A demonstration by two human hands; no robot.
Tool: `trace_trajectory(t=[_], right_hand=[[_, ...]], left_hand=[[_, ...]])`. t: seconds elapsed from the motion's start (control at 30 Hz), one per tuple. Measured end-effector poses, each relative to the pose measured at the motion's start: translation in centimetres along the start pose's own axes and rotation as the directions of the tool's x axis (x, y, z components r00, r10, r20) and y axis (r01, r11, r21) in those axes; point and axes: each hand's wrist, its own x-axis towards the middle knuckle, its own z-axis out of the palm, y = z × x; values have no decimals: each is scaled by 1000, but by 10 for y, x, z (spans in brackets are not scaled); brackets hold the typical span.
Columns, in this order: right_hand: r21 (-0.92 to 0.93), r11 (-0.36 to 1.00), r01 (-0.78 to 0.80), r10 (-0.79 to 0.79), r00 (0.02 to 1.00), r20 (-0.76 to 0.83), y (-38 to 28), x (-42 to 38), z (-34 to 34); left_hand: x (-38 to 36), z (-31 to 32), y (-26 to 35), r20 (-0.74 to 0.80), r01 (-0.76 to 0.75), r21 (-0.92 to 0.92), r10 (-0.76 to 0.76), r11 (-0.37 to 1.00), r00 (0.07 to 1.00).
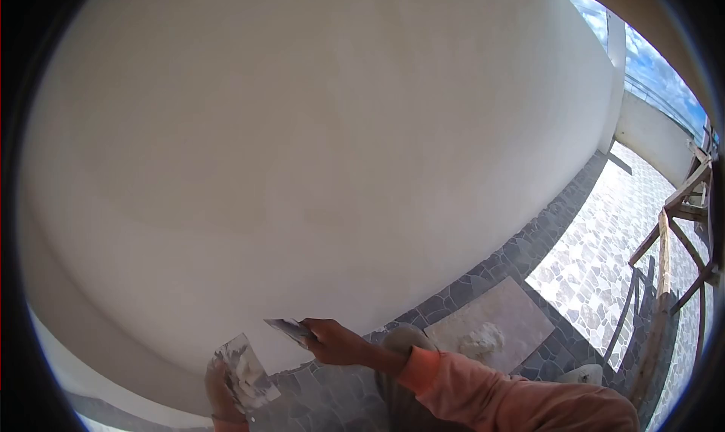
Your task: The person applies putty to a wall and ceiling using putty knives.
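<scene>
My right hand (330, 343), in an orange sleeve, is closed round the handle of a metal putty knife (287, 327). Its blade points left, close to the lower part of the pale wall (302, 168). Lower left, my left hand (219, 387) grips a wide flat metal blade (248, 371) smeared with whitish paste. The two tools are apart. On the floor to the right, a pale square board (521, 311) bears a small heap of white paste (483, 340).
Stone-patterned floor (453, 294) runs along the wall's base, sunlit farther right. Wooden scaffold or trestle pieces (664, 258) stand at the far right. A low wall (655, 134) is beyond. My knee (408, 340) is beside the board.
</scene>
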Motion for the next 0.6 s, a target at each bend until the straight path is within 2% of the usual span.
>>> trace_trajectory(t=[0.07,0.17,0.27,0.6], right_hand=[[-3,1000,11,-11,1000,-5,0,0,1],[-23,999,35,-35,999,-14,-1,0,3],[-44,997,70,-71,997,-17,3,0,6],[-3,999,46,-46,999,14,-6,2,5]], left_hand=[[10,-20,-10,5,-13,80,12,997,1000],[8,-15,-8,-9,-18,84,19,996,1000],[-13,25,18,14,52,-82,-51,995,999],[-19,28,29,33,93,0,-93,996,995]])
